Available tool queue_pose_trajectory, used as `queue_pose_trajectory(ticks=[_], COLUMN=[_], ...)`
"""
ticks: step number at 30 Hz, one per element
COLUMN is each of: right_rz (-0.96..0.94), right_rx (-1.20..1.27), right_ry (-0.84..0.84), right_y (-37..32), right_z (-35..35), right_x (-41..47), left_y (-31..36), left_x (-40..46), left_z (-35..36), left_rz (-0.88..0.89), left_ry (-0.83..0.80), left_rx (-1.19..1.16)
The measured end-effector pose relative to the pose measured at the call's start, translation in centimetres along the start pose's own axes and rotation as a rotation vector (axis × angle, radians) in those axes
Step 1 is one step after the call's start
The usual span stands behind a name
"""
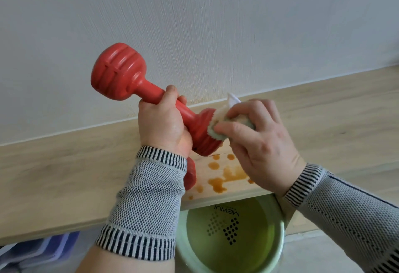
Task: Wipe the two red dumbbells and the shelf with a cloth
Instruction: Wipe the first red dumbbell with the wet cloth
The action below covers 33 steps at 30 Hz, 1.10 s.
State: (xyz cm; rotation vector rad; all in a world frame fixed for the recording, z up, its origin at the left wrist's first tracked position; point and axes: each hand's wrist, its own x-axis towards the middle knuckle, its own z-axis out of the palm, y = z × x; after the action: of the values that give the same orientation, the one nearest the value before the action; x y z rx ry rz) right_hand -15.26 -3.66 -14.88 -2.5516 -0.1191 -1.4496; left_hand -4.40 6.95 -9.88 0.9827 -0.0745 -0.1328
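Left hand [160,121] grips the red dumbbell [138,91] by its handle; right hand [257,143] pinches a cloth [222,119] against its lower head, above the stained shelf [64,165].

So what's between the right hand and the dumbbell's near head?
Head view: the cloth, bunched under the right hand, is pressed against the near head of the dumbbell.

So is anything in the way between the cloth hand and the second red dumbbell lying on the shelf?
Yes. The second dumbbell lies on the shelf under the left hand, mostly hidden by its sleeve. The held dumbbell hangs above it, between it and the right hand with the cloth.
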Motion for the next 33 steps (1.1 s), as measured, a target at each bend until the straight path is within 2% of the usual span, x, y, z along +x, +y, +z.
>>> queue_pose_trajectory(ticks=[3,7,12,14,16,21,25,29,33], right_rz=[0.078,0.006,0.081,0.048,0.015,0.111,0.023,0.079,0.006], right_rx=[0.003,0.019,0.024,0.029,0.031,0.025,0.030,0.032,0.032], right_ry=[0.017,-0.006,0.027,0.012,-0.003,0.032,0.019,0.047,0.013], right_y=[0.5,-0.4,0.5,0.0,-0.2,0.6,0.0,0.4,-0.5], right_z=[-0.2,0.2,0.1,0.2,0.3,-0.2,-0.2,-0.7,-0.1], right_x=[0.4,-0.1,0.4,0.2,0.0,0.6,0.4,0.8,0.0], left_y=[0.0,-0.2,-0.1,0.0,0.1,0.2,0.5,0.4,0.0], left_x=[0.2,0.4,0.5,0.6,0.6,0.2,0.2,0.2,0.6], left_z=[0.0,-0.1,-0.2,-0.3,-0.5,-0.6,-0.9,-1.0,-1.1], left_rz=[0.009,-0.004,-0.014,-0.018,-0.039,-0.058,-0.094,-0.100,-0.081], left_ry=[0.006,0.022,0.024,0.016,-0.004,-0.066,-0.143,-0.234,-0.251], left_rx=[0.002,0.005,-0.008,-0.006,-0.032,-0.086,-0.130,-0.157,-0.116])
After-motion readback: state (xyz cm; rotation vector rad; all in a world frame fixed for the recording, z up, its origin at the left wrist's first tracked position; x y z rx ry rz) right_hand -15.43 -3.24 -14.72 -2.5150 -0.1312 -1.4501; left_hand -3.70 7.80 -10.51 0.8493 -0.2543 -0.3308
